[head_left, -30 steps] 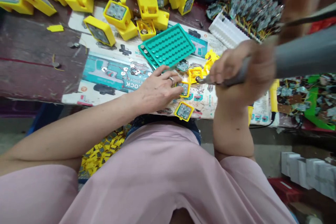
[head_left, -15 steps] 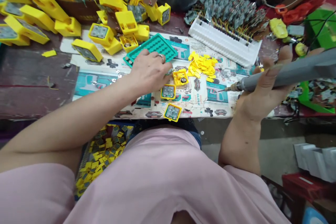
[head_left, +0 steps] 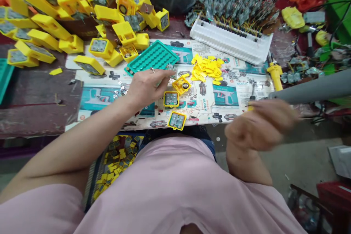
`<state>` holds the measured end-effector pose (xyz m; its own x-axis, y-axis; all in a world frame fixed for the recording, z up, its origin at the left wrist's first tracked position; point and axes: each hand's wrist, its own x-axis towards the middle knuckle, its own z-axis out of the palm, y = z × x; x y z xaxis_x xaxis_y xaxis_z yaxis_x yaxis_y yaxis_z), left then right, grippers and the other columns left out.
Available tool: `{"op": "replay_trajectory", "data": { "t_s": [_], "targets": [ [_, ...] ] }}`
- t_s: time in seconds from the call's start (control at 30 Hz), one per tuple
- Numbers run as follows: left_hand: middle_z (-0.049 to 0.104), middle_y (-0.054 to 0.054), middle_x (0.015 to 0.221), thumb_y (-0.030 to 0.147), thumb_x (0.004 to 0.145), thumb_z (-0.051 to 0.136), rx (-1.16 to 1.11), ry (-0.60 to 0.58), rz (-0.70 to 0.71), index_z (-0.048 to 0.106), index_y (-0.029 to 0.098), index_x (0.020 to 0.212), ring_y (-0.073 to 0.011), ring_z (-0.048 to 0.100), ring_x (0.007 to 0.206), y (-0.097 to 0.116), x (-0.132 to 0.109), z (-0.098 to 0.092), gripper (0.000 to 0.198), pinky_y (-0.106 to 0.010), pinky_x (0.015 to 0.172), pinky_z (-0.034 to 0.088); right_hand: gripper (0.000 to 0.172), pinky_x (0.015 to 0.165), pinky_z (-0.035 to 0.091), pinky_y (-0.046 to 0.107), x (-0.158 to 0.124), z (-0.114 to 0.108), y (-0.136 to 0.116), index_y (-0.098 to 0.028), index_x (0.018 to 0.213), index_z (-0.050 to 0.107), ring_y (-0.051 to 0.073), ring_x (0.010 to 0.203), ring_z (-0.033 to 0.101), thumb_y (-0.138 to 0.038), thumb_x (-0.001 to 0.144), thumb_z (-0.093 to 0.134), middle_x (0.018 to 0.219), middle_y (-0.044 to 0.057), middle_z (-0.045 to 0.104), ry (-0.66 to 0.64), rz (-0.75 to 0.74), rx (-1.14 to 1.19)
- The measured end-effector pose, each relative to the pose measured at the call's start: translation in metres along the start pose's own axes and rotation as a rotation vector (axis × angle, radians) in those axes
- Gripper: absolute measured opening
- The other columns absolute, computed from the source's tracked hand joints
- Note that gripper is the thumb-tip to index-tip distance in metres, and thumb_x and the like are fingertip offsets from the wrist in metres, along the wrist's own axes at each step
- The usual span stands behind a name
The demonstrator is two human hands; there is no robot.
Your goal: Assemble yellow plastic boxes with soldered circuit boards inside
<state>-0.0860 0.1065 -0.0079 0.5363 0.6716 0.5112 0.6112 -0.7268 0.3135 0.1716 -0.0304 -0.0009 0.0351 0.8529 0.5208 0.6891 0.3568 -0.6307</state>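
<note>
Over the dark red surface (head_left: 33, 119), a grey tool (head_left: 312, 87) slants past my blurred right hand (head_left: 257, 126); whether those fingers grasp it, I cannot tell. A green tray (head_left: 154, 57) lies beside my left hand (head_left: 146, 89), near an open yellow case (head_left: 179, 85). My left fingertips (head_left: 170, 73) meet a small greyish piece (head_left: 171, 68); whether they pinch it, I cannot tell.

The right fingers (head_left: 270, 119) have moved from around the grey driver (head_left: 315, 87) to just below it.

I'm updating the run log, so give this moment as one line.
Left hand: at small grey piece, grip unclear | Right hand: blurred, by grey tool, grip unclear | Nearby: green tray, open yellow case
</note>
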Motion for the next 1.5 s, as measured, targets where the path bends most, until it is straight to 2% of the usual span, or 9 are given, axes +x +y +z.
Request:
{"op": "replay_trajectory", "data": {
  "t_s": [0.1, 0.27, 0.43, 0.6, 0.73, 0.9, 1.17, 1.37, 1.5],
  "targets": [
    [0.079, -0.004, 0.095, 0.022, 0.090, 0.055, -0.281, -0.004, -0.139, 0.071, 0.019, 0.103, -0.0133, 0.070, 0.074, 0.004, 0.000, 0.002, 0.020, -0.027, 0.067, 0.057, 0.025, 0.091, 0.060, 0.044, 0.030, 0.036, 0.007, -0.036, 0.115, 0.067, 0.023, 0.100, 0.071, -0.030, 0.091, 0.062, 0.107, 0.000, 0.075, 0.008, -0.213, 0.063],
    [0.075, -0.004, 0.092, 0.022, 0.090, 0.054, -0.494, -0.023, -0.186, 0.056, 0.018, 0.112, -0.0138, 0.071, 0.081, 0.006, 0.010, 0.013, 0.023, -0.027, 0.072, 0.058, 0.046, 0.080, 0.062, 0.035, 0.070, 0.068, 0.012, -0.030, 0.139, 0.051, 0.019, 0.100, 0.070, -0.034, 0.093, 0.058, 0.133, 0.007, 0.065, -0.144, -0.105, 0.186],
    [0.071, -0.011, 0.117, 0.027, 0.089, 0.055, -0.342, -0.154, -0.156, 0.047, 0.015, 0.129, -0.0208, 0.068, 0.108, 0.016, 0.010, 0.007, 0.042, -0.036, 0.093, 0.055, 0.025, 0.073, 0.060, 0.026, 0.071, 0.065, 0.010, -0.025, 0.116, 0.062, 0.012, 0.081, 0.070, -0.033, 0.092, 0.062, 0.098, 0.000, 0.072, -0.182, 0.084, 0.293],
    [0.067, -0.017, 0.123, 0.044, 0.087, 0.060, -0.032, -0.293, -0.140, 0.054, 0.012, 0.128, -0.0337, 0.061, 0.118, 0.038, 0.011, 0.010, 0.053, -0.047, 0.099, 0.048, 0.034, 0.060, 0.058, 0.021, 0.063, 0.067, 0.019, -0.027, 0.103, 0.054, 0.008, 0.065, 0.068, -0.048, 0.084, 0.071, 0.089, -0.004, 0.066, -0.091, 0.294, 0.452],
    [0.073, -0.015, 0.105, 0.036, 0.090, 0.057, 0.088, -0.324, -0.157, 0.059, 0.011, 0.125, -0.0329, 0.065, 0.109, 0.046, 0.023, 0.020, 0.043, -0.042, 0.090, 0.048, 0.037, 0.064, 0.060, 0.022, 0.060, 0.065, 0.020, -0.028, 0.105, 0.054, 0.009, 0.067, 0.070, -0.050, 0.082, 0.073, 0.086, -0.005, 0.067, -0.099, 0.288, 0.469],
    [0.073, -0.013, 0.102, 0.019, 0.088, 0.053, 0.111, -0.385, -0.099, 0.068, 0.014, 0.109, -0.0299, 0.069, 0.103, 0.039, 0.031, 0.023, 0.026, -0.041, 0.085, 0.048, 0.033, 0.072, 0.062, 0.026, 0.057, 0.053, 0.013, -0.028, 0.115, 0.062, 0.013, 0.081, 0.073, -0.039, 0.086, 0.071, 0.094, -0.001, 0.073, -0.120, 0.179, 0.363],
    [0.077, -0.006, 0.096, 0.015, 0.086, 0.052, 0.013, -0.447, -0.080, 0.074, 0.019, 0.102, -0.0254, 0.071, 0.098, 0.027, 0.032, 0.018, 0.026, -0.046, 0.096, 0.048, 0.028, 0.076, 0.061, 0.028, 0.046, 0.049, 0.020, -0.026, 0.109, 0.067, 0.014, 0.084, 0.073, -0.035, 0.084, 0.074, 0.096, 0.000, 0.074, -0.137, 0.244, 0.358],
    [0.063, -0.013, 0.138, 0.029, 0.091, 0.057, 0.021, -0.379, -0.027, 0.063, 0.018, 0.128, -0.0321, 0.058, 0.127, 0.036, 0.011, 0.008, 0.039, -0.051, 0.107, 0.042, 0.034, 0.076, 0.062, 0.028, 0.042, 0.047, 0.024, -0.026, 0.106, 0.068, 0.013, 0.082, 0.071, -0.045, 0.080, 0.076, 0.097, 0.000, 0.074, -0.133, 0.304, 0.389],
    [0.064, -0.015, 0.135, 0.032, 0.091, 0.056, 0.065, -0.479, -0.056, 0.058, 0.013, 0.133, -0.0333, 0.061, 0.123, 0.042, 0.011, 0.006, 0.046, -0.048, 0.103, 0.046, 0.033, 0.081, 0.063, 0.030, 0.042, 0.042, 0.023, -0.026, 0.106, 0.070, 0.014, 0.085, 0.071, -0.046, 0.079, 0.076, 0.099, 0.000, 0.074, -0.151, 0.301, 0.383]
  ]
}}
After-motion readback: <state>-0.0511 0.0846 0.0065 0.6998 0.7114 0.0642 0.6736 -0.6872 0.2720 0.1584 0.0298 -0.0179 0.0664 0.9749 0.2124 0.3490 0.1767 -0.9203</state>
